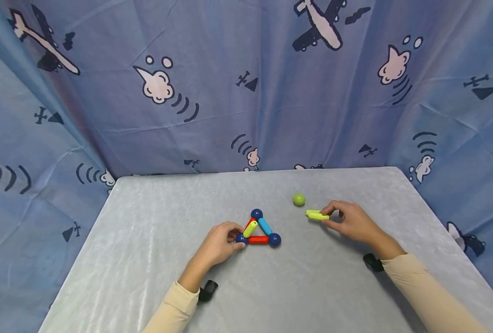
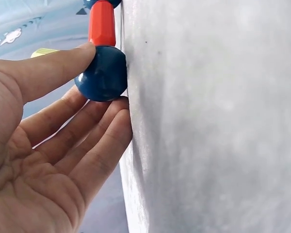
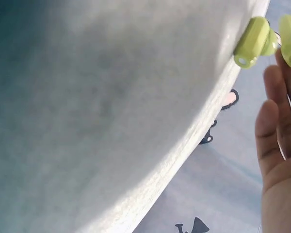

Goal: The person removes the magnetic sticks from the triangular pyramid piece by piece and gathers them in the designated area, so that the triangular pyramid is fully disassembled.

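Observation:
A triangle of three dark blue balls, red rods (image 1: 258,240) and a light blue rod (image 1: 265,226) lies on the table. Its left corner ball (image 2: 103,74) is pinched between the thumb and fingers of my left hand (image 1: 219,245). From that corner a yellow-green rod (image 1: 250,229) slants upward. To the right, my right hand (image 1: 349,222) pinches a yellow-green rod (image 3: 289,41) by its end. Another yellow-green rod (image 3: 252,42) lies close beside it; whether they touch is unclear. Behind them sits a green ball (image 1: 298,200).
The grey-white table (image 1: 167,208) carries these pieces near its middle. A blue printed curtain (image 1: 213,92) hangs behind the table's far edge and along both sides. Each wrist wears a small black device, at left (image 1: 208,291) and at right (image 1: 373,262).

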A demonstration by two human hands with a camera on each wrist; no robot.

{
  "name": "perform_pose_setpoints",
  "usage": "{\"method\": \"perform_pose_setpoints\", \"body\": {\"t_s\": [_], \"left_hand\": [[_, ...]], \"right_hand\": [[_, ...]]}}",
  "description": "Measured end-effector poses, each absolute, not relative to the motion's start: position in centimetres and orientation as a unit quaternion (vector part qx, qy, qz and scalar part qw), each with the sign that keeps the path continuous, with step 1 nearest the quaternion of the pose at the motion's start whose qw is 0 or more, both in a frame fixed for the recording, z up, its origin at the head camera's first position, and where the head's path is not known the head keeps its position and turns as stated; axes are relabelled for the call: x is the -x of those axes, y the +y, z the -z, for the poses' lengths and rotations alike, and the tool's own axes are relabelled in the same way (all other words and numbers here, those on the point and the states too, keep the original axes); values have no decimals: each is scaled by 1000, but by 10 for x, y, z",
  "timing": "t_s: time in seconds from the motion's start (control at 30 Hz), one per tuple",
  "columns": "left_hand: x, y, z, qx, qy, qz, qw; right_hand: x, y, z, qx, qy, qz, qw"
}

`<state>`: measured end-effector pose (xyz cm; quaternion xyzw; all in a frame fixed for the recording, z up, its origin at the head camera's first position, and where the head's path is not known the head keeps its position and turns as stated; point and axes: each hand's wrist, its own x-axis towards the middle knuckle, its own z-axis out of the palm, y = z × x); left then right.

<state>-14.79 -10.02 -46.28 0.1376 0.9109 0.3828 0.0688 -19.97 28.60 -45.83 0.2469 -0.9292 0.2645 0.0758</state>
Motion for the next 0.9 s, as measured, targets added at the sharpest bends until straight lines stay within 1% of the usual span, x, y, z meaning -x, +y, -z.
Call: {"method": "perform_pose_setpoints", "body": {"t_s": [0.27,0.47,0.77,0.9], "left_hand": [[148,-99,463,-132,912,-381,79],[147,-99,462,-129,915,-376,75],[146,-98,464,-130,919,-367,64],[146,-99,463,-132,920,-365,58]], "right_hand": [[199,288,466,-256,-926,-269,72],[197,286,467,-266,-929,-249,71],[195,282,466,-277,-938,-180,107],[195,280,466,-267,-943,-167,110]]}}
